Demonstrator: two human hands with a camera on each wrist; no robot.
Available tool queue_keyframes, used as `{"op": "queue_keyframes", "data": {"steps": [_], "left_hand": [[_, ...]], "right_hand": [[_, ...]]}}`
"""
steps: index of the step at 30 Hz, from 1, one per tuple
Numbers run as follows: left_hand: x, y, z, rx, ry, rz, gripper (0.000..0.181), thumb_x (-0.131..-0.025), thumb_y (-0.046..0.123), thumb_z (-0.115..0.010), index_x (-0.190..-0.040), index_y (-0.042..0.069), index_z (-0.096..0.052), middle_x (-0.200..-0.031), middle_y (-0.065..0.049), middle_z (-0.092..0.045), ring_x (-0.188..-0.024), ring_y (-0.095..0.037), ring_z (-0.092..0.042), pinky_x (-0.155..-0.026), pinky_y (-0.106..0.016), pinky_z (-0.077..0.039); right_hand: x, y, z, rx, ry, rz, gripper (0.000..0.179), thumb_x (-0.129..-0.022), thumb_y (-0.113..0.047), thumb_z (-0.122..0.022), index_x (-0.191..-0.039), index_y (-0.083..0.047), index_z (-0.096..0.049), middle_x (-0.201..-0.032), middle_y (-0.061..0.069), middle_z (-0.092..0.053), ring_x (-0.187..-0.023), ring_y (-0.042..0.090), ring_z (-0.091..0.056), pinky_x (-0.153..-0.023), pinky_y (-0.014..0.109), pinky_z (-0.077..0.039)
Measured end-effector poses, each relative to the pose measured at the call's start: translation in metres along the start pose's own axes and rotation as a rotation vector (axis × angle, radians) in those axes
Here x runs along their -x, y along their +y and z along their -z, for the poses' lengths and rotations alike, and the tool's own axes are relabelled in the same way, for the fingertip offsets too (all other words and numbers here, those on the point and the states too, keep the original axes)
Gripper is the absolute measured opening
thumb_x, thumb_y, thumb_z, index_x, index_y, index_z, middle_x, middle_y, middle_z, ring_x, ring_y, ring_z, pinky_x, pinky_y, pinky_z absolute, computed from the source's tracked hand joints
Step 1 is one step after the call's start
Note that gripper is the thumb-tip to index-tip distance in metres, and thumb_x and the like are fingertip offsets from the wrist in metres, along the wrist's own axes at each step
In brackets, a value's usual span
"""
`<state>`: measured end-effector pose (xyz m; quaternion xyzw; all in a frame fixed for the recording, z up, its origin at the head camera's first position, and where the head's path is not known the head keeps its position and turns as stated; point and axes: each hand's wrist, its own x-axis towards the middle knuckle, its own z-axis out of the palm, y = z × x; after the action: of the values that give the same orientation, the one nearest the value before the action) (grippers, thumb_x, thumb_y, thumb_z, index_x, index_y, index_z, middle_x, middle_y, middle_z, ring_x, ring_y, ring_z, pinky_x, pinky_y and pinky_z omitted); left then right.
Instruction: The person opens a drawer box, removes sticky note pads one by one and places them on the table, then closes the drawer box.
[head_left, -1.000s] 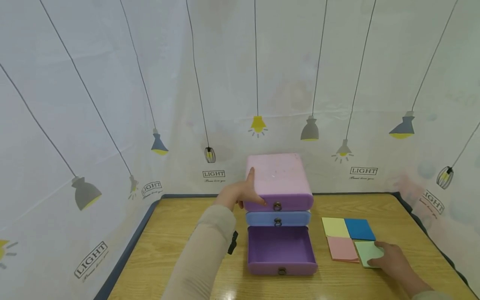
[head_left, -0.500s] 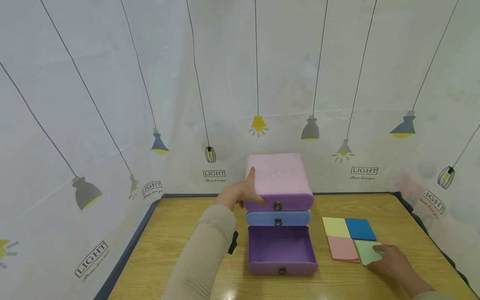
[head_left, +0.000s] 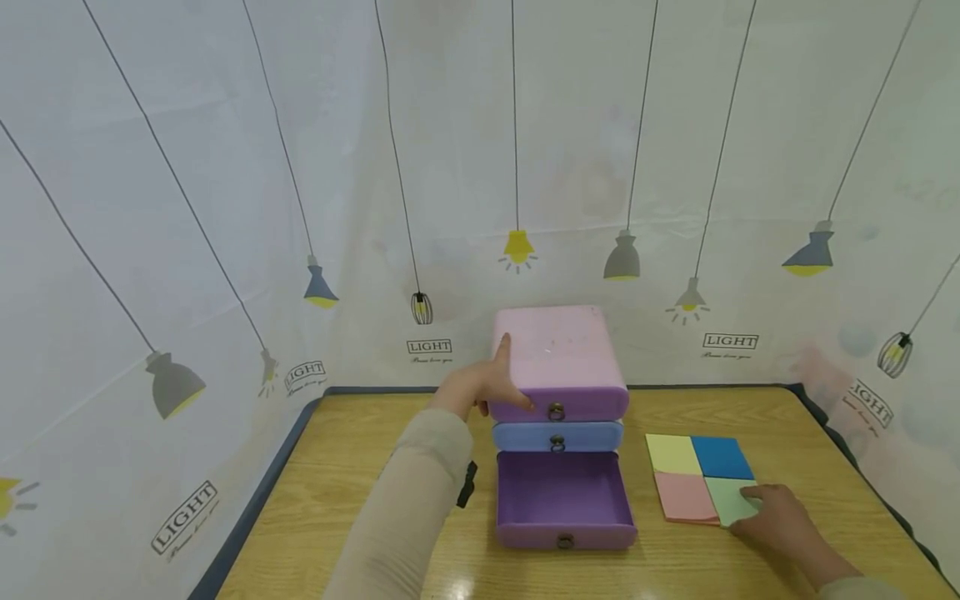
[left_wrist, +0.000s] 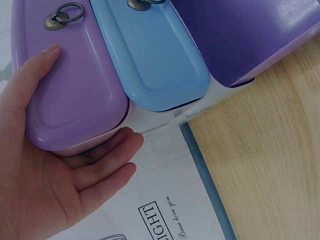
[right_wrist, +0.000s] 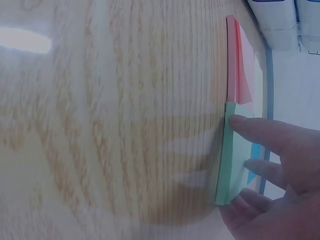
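My left hand (head_left: 487,387) grips the left front corner of a small drawer unit (head_left: 558,346) with a pink top. In the left wrist view the thumb lies on the purple top drawer front (left_wrist: 80,90), and the fingers bend along its side. The blue middle drawer (head_left: 517,437) is shut; the purple bottom drawer (head_left: 562,492) is pulled out and bare inside. My right hand (head_left: 780,521) touches a light green sticky note pad (head_left: 729,500), thumb at its near side and index finger on top. Pink (head_left: 684,497), yellow (head_left: 672,454) and blue (head_left: 722,457) pads adjoin it in a square.
Everything stands on a wooden table (head_left: 345,467) with a dark border. Behind it hangs a pale backdrop (head_left: 450,167) printed with lamps. A black object (head_left: 467,485) shows beside the left sleeve.
The right hand has slid the green pad left and slightly away, up against the pink and blue pads. The left hand keeps its place on the drawer unit.
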<state>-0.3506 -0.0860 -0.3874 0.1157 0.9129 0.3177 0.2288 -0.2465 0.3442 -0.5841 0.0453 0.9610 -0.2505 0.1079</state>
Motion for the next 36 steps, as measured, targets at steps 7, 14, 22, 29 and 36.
{"op": "queue_keyframes", "data": {"steps": [7,14,22,29,36], "left_hand": [[-0.001,0.000,0.000,-0.003,0.003,0.003,0.133,-0.076,0.032,-0.083,-0.152,0.023,0.026,-0.150,-0.029,-0.030,-0.075,-0.038,-0.065,-0.065,-0.044,-0.056],[-0.002,0.000,0.000,-0.004,0.004,0.006,0.133,-0.076,0.031,-0.083,-0.152,0.023,0.026,-0.151,-0.029,-0.029,-0.077,-0.041,-0.065,-0.064,-0.044,-0.056],[-0.001,0.002,0.002,-0.005,0.006,0.012,0.133,-0.076,0.031,-0.083,-0.152,0.023,0.026,-0.151,-0.029,-0.029,-0.072,-0.034,-0.063,-0.061,-0.041,-0.056],[-0.001,0.002,0.002,-0.018,0.008,0.013,0.133,-0.076,0.031,-0.083,-0.152,0.022,0.025,-0.146,-0.030,-0.035,-0.073,-0.037,-0.065,-0.060,-0.040,-0.056],[-0.002,0.001,0.001,-0.026,0.012,0.030,0.133,-0.075,0.033,-0.083,-0.152,0.024,0.024,-0.140,-0.030,-0.042,-0.070,-0.037,-0.065,-0.065,-0.044,-0.056]], "right_hand": [[0.001,-0.003,0.001,-0.013,-0.003,0.001,0.079,-0.070,-0.036,-0.086,-0.119,0.017,-0.057,-0.119,0.045,-0.043,-0.111,0.060,-0.040,-0.092,0.067,-0.038],[0.004,-0.010,0.003,0.007,0.015,0.023,0.071,-0.072,-0.030,-0.084,-0.120,0.014,-0.057,-0.122,0.046,-0.040,-0.112,0.061,-0.038,-0.092,0.070,-0.036],[0.003,-0.030,0.005,-0.012,-0.035,0.076,0.062,-0.076,-0.029,-0.084,-0.119,0.010,-0.061,-0.122,0.041,-0.046,-0.112,0.057,-0.043,-0.091,0.066,-0.040],[0.013,-0.066,0.001,-0.153,-0.136,0.175,0.055,-0.079,-0.023,-0.082,-0.119,0.008,-0.062,-0.120,0.030,-0.058,-0.107,0.047,-0.054,-0.088,0.056,-0.048],[0.020,-0.092,-0.007,-0.206,-0.144,0.217,0.054,-0.078,-0.021,-0.083,-0.119,0.007,-0.063,-0.119,0.023,-0.061,-0.108,0.044,-0.055,-0.088,0.054,-0.049]]}}
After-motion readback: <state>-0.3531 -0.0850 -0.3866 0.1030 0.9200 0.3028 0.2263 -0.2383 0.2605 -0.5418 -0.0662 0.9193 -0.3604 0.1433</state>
